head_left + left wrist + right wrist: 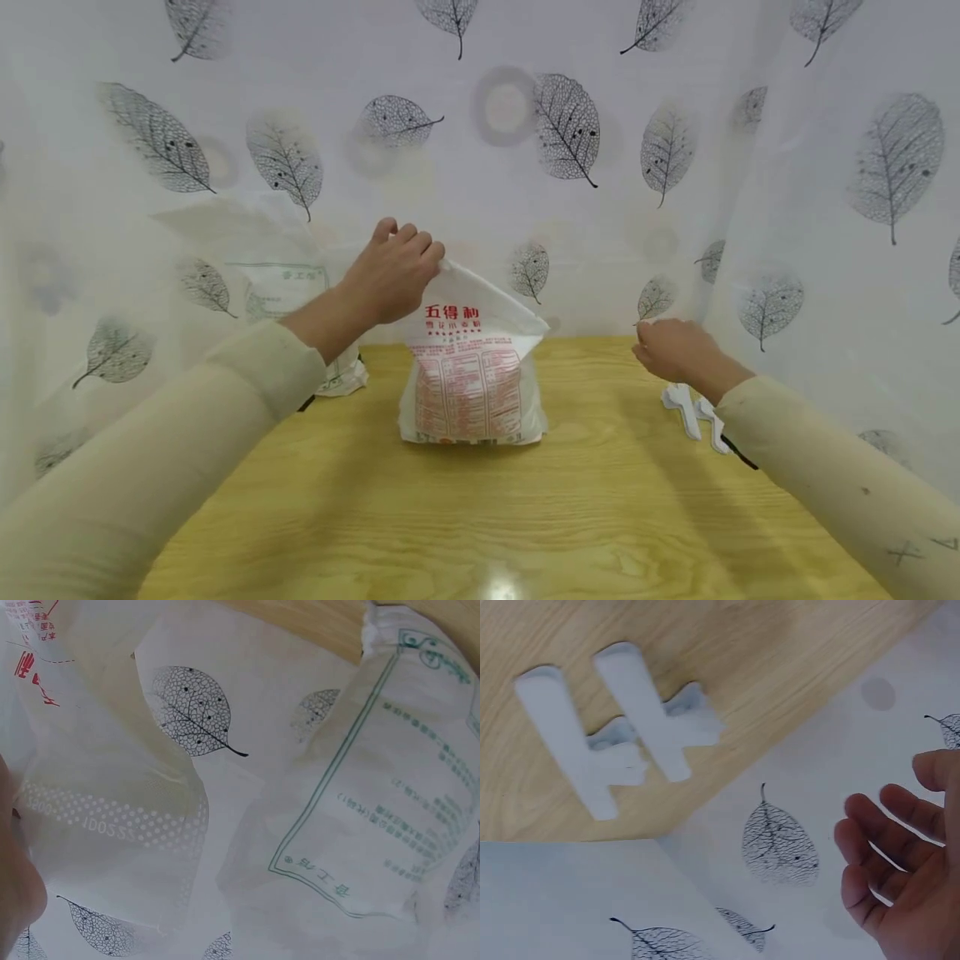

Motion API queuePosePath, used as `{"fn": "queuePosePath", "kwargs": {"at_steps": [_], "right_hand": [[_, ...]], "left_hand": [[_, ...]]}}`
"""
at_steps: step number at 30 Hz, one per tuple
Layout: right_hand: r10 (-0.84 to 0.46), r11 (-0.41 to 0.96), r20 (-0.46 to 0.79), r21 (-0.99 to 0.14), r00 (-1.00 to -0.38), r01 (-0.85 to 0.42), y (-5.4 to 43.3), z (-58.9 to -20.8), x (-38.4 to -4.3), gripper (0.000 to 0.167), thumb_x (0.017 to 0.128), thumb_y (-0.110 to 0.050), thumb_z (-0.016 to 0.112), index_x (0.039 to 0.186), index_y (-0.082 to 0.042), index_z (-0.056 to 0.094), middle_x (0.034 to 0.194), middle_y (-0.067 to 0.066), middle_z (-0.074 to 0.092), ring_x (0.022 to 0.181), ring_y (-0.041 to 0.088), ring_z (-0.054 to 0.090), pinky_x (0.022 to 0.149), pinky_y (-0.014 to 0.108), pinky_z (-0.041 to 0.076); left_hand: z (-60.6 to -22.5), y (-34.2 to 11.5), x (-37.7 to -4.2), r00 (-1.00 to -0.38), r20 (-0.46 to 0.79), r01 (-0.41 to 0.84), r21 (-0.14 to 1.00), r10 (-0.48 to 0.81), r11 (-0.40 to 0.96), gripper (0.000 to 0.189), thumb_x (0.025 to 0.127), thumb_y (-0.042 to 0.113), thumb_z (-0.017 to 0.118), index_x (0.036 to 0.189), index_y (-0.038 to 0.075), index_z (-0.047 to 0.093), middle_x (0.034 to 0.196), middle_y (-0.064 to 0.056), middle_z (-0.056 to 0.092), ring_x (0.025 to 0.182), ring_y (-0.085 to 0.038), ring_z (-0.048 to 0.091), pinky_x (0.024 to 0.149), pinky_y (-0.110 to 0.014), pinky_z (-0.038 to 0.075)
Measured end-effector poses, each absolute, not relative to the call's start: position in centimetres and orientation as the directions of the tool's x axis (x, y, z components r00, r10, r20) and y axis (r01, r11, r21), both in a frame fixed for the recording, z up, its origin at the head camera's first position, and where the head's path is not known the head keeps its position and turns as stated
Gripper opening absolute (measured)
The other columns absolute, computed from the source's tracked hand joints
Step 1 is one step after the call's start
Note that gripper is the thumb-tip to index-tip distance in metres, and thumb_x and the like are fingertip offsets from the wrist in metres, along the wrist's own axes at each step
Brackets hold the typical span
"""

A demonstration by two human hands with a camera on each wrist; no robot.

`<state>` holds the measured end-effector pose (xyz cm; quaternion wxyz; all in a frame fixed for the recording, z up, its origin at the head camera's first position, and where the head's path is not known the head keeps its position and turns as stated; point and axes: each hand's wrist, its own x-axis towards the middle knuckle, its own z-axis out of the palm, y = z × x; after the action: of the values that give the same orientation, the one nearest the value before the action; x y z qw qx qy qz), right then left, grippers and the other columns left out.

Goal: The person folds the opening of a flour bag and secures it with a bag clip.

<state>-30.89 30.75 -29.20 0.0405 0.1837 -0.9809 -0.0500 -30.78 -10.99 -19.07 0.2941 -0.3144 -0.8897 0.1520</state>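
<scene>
A white flour bag (468, 392) with red print stands upright on the wooden table, its upper part pulled up toward the left. My left hand (401, 271) grips the bag's upper left corner. The left wrist view shows a dotted band along the bag's pale plastic top (112, 817); most of that hand is out of this view. Off to the right, my right hand (678, 354) is raised over the table's right side and holds nothing. Its fingers are loosely bent and spread in the right wrist view, where the hand (907, 862) is apart from everything.
Two white pieces (562, 735), each a long flat bar with a short side arm, lie on the table (480, 517) below my right hand. A second white bag (375, 780) with green print stands behind my left forearm. A leaf-patterned curtain (450, 192) hangs behind the table.
</scene>
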Motion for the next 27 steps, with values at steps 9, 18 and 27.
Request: {"fn": "queuePosePath", "kwargs": {"at_steps": [9,18,27], "right_hand": [[-0.221,0.972,-0.180,0.043,-0.959,-0.232,34.6,-32.2,-29.5,0.028,0.102,-0.025,0.055,0.108,0.002,0.058,0.089,0.010,0.065,0.074,0.024,0.064,0.064,0.045,0.052],[-0.199,0.979,-0.212,-0.011,-0.957,-0.201,35.4,-35.2,-28.1,0.051,0.101,-0.020,0.055,0.135,0.016,0.041,0.116,0.036,0.060,0.093,0.041,0.066,0.081,0.055,0.053],[-0.248,0.967,-0.107,0.034,-0.963,-0.253,34.7,-36.5,-28.8,0.031,0.100,-0.015,0.054,0.127,0.002,0.053,0.104,0.025,0.066,0.086,0.038,0.066,0.065,0.050,0.054]], "left_hand": [[-19.4,-11.2,-30.8,-0.621,0.431,0.469,-0.465,0.655,0.751,0.021,0.104,0.021,0.050,0.111,0.005,0.060,0.102,-0.013,0.064,0.098,-0.033,0.056,0.097,-0.052,0.035],[-19.2,-11.1,-30.7,-0.589,0.446,0.502,-0.452,0.674,0.737,0.021,0.104,0.021,0.051,0.111,0.004,0.061,0.102,-0.012,0.064,0.097,-0.033,0.056,0.096,-0.052,0.034],[-19.2,-11.2,-30.5,-0.610,0.437,0.497,-0.438,0.661,0.749,0.020,0.104,0.021,0.051,0.109,0.005,0.061,0.101,-0.012,0.064,0.096,-0.033,0.056,0.095,-0.052,0.035]]}}
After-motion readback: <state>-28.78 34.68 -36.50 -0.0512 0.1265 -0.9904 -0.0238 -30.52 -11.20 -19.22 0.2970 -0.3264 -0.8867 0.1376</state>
